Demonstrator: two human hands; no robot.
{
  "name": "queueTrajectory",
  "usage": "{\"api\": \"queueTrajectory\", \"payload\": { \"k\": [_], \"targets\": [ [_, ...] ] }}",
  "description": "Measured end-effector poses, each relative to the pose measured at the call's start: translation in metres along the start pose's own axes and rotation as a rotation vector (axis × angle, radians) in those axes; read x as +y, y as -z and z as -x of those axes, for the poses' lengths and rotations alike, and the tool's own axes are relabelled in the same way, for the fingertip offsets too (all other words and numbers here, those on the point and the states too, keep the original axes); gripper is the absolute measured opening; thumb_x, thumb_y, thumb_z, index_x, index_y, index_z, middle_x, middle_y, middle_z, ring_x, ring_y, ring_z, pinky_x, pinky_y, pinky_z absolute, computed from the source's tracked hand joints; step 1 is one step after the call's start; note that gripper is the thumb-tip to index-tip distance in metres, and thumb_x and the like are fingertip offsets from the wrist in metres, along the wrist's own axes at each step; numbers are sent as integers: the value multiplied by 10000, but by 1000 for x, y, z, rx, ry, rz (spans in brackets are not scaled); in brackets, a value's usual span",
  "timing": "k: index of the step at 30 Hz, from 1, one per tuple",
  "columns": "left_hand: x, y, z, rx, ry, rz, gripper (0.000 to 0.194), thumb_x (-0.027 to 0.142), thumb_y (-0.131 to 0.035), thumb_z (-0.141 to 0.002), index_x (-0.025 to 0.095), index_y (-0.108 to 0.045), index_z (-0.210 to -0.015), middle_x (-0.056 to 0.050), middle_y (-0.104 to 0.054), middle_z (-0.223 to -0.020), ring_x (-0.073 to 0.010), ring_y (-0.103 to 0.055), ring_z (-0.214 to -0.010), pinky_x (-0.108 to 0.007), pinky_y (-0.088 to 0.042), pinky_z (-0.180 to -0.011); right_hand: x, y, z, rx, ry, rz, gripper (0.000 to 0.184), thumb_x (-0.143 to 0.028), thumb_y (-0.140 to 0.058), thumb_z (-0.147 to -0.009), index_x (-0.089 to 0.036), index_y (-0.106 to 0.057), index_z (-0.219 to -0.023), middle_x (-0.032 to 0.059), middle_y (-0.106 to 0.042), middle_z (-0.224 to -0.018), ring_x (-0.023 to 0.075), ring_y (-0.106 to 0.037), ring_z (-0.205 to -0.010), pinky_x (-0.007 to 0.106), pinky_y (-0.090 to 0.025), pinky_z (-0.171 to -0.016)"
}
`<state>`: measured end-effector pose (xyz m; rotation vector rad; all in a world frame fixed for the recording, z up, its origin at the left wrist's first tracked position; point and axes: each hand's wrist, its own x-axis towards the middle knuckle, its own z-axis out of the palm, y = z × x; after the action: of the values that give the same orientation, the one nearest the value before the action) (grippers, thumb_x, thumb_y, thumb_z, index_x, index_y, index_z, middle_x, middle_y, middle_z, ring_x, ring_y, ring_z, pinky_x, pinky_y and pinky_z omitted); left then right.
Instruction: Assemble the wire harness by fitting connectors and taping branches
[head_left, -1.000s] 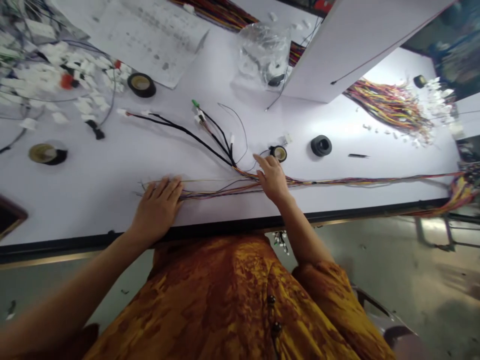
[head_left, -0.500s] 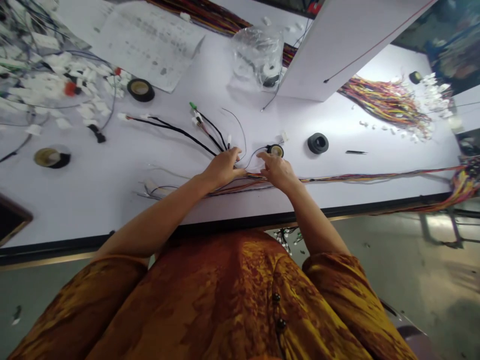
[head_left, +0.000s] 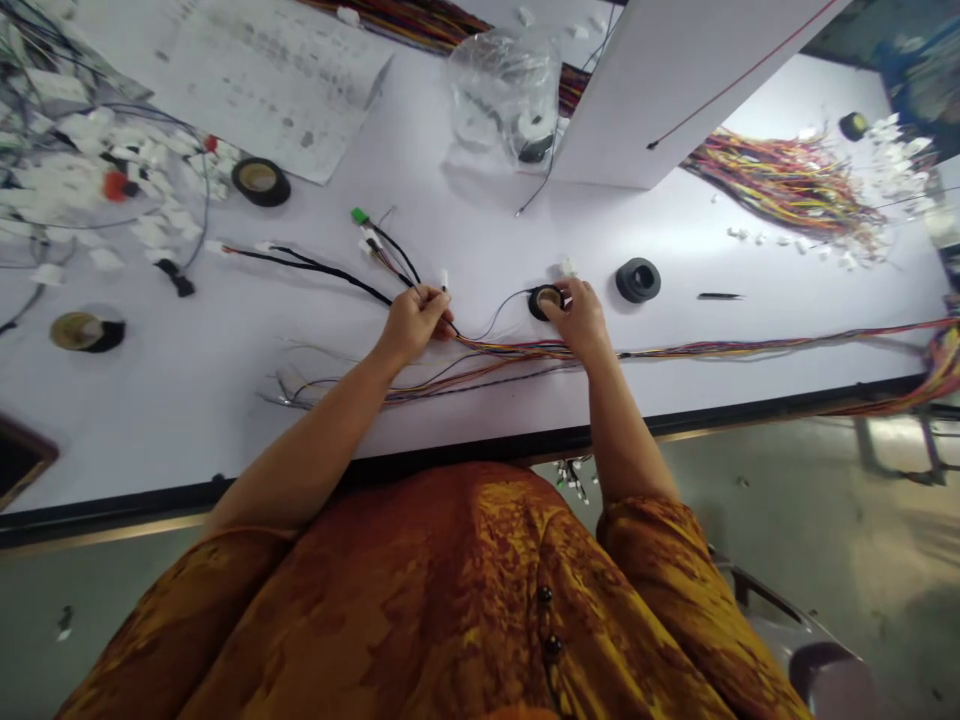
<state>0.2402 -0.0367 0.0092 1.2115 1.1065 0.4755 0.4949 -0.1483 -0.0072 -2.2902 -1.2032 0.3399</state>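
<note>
My left hand [head_left: 414,322] is closed around the wire harness near the spot where its black-wrapped branches [head_left: 330,270] split off. A branch with a green connector [head_left: 360,216] and a small white connector [head_left: 444,281] stick out beyond the fingers. My right hand [head_left: 583,318] grips a small roll of black tape [head_left: 545,302] between thumb and fingers. A thin dark wire runs in a curve from the roll toward the harness. Loose coloured wires [head_left: 510,349] stretch along the table under and past my right hand. A white connector [head_left: 566,268] lies just behind the roll.
A thick black roll [head_left: 637,281] and a dark thin tool [head_left: 720,296] lie to the right. More tape rolls [head_left: 261,182] and a heap of white connectors [head_left: 112,190] are at the left. A plastic bag [head_left: 506,95] and a white upright panel [head_left: 660,90] stand behind.
My right hand has moved right and closed on the tape roll. My left hand has shifted left along the harness, and the branches have moved left with it.
</note>
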Motion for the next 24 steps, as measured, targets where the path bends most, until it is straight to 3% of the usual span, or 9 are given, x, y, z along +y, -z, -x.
{"api": "queueTrajectory", "payload": {
  "k": [4,6,9,12,15,16,19,22,24],
  "targets": [
    [7,4,4,-11,40,129,142,252,-614,-922,157,-537,-849,-6,-674,-756,-95,-652,-509,-186,-516,-482,1,4,-24,114,-215,26,319,-359,-696,-797,-181,-566,-1027,29,-585,-852,194,-569,-853,401,-480,-862],
    [7,7,5,-20,28,136,165,268,-643,-913,154,-537,-858,-16,-685,-784,-95,-664,-524,-183,-527,-485,-6,5,-40,93,-269,68,225,-306,-692,-808,-184,-556,-939,-5,-530,-770,187,-556,-828,404,-469,-875],
    [5,14,5,-8,-2,108,201,297,-674,-897,154,-537,-865,-21,-690,-807,-100,-682,-558,-187,-551,-508,-30,7,-59,74,-162,-17,148,-201,-634,-840,-206,-491,-802,-45,-462,-708,139,-517,-727,358,-474,-829],
    [9,27,10,49,-37,6,243,319,-688,-883,158,-526,-802,8,-640,-671,-99,-643,-495,-190,-532,-479,-76,14,-55,151,32,-268,139,-191,-541,-902,-225,-423,-838,-53,-443,-754,89,-482,-608,284,-476,-679],
    [25,44,37,30,-129,-40,293,395,-655,-898,172,-525,-759,32,-565,-537,-90,-572,-420,-181,-483,-432,-137,25,-17,212,283,-449,138,-253,-529,-932,-240,-398,-889,-23,-472,-878,70,-456,-574,262,-470,-598],
    [32,49,51,-6,-176,6,306,450,-624,-909,179,-542,-793,24,-580,-553,-101,-588,-441,-189,-482,-430,-156,27,3,213,385,-447,137,-283,-558,-933,-238,-429,-928,-7,-504,-919,88,-502,-653,275,-501,-664],
    [48,64,100,-170,-348,111,380,577,-555,-921,229,-599,-1068,-39,-713,-855,-185,-725,-728,-284,-585,-573,-199,24,67,-68,676,-343,163,-343,-523,-969,-245,-542,-1097,47,-574,-1075,171,-613,-921,353,-556,-838],
    [42,82,136,5,-354,0,273,448,-621,-926,250,-640,-1114,-23,-710,-920,-161,-719,-735,-289,-608,-649,-203,10,112,-280,908,-405,274,-306,-522,-980,-240,-546,-1244,65,-620,-1207,196,-599,-1173,372,-524,-1016],
    [25,100,146,79,-288,-4,272,347,-688,-886,261,-626,-1137,-5,-700,-906,-154,-718,-696,-293,-617,-640,-184,-1,121,-271,825,-490,245,-279,-522,-982,-228,-571,-1217,58,-653,-1172,167,-634,-1095,337,-545,-959]
  ]
}}
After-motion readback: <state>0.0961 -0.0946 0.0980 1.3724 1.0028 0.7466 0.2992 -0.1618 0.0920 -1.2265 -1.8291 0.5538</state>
